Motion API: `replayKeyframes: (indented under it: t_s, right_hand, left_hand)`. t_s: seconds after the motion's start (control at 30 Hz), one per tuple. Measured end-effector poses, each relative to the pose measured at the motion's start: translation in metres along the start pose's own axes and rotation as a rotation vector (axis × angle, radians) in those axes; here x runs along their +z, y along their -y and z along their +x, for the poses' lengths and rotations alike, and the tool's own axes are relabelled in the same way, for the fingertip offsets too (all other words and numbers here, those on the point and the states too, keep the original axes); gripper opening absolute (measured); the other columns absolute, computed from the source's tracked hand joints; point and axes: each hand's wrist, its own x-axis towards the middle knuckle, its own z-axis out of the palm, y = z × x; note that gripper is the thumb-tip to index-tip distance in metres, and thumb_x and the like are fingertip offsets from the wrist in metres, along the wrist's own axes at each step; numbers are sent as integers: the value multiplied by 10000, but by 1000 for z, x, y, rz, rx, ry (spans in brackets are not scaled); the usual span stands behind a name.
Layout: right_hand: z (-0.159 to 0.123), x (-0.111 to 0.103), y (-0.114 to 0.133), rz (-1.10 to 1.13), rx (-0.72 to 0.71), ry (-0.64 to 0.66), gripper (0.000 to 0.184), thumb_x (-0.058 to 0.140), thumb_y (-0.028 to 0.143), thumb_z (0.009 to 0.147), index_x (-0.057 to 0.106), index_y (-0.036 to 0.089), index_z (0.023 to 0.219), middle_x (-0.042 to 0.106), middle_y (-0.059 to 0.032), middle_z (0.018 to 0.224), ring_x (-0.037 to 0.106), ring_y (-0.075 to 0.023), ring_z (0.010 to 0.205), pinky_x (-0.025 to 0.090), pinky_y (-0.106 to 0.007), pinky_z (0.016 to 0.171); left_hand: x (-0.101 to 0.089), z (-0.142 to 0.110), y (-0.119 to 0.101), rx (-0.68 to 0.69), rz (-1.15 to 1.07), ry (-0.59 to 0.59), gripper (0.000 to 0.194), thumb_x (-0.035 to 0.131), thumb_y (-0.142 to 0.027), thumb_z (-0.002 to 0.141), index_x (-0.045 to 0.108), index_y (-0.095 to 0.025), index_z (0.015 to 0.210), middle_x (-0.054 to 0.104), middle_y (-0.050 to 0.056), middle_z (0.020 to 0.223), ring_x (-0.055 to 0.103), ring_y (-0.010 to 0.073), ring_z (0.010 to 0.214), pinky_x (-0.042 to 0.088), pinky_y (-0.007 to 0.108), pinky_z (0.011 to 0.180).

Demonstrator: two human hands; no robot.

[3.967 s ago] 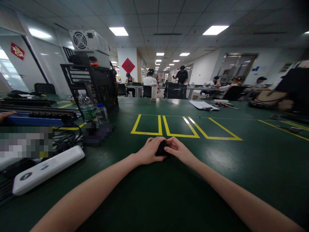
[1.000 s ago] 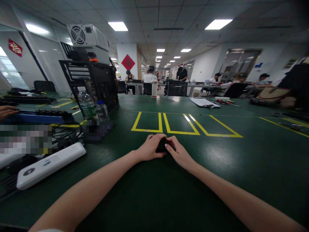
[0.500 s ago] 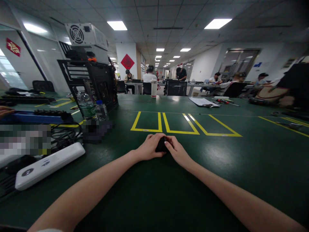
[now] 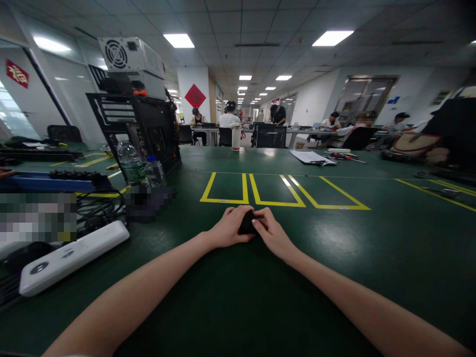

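Between my hands, low over the green tabletop, is a small black object. Its kind cannot be made out, as fingers cover much of it. My left hand is closed around its left side, thumb below and fingers over the top. On the right side, my right hand pinches it with thumb and bent fingers. Just beyond the hands, yellow tape outlines mark the table surface.
At left stand a black computer case, a large water bottle and a smaller blue-capped bottle. A white power strip lies nearer. Farther off are a paper cup, clipboard and screwdriver. People sit behind.
My right fingers have shifted very slightly on the black object. My left hand keeps its grip, and the whole view has moved a little.
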Motion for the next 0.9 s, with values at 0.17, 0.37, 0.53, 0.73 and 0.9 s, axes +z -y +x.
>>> replayKeyframes:
  t_s: [0.17,0.37,0.53,0.73,0.9]
  right_hand:
    - [1,-1,-1,-24,51,13,221,391,283,816,420,206,1022,505,-43,1002,512,-173,935,408,-362,838]
    - [-4,-3,6,17,21,49,181,403,302,815,435,226,976,519,-14,925,524,-158,874,427,-337,800]
    - [-1,-3,5,76,45,24,145,392,313,821,437,219,922,519,-13,911,536,-154,879,447,-321,775]
    - [2,-3,1,71,104,24,208,414,311,810,428,209,991,513,-37,1001,524,-167,933,429,-352,825]
    - [-3,-4,2,112,54,94,210,476,277,778,425,239,978,501,-9,998,520,-166,952,438,-345,820]
  left_hand:
    - [0,0,0,-2,-8,2,600,613,-291,662,288,-240,1163,463,60,1131,442,224,1057,257,412,930]
    - [-2,0,-1,16,-3,-5,590,604,-297,672,289,-229,1166,457,63,1130,442,218,1046,269,403,927]
    - [-2,0,-2,20,-2,-10,606,607,-304,673,277,-230,1177,453,63,1130,445,216,1038,270,405,929]
    - [0,0,1,19,-10,-8,612,618,-283,665,278,-228,1171,452,59,1122,434,210,1046,262,393,935]
    - [2,0,4,14,-11,-10,579,612,-251,666,295,-222,1148,462,56,1102,446,209,1029,270,391,923]
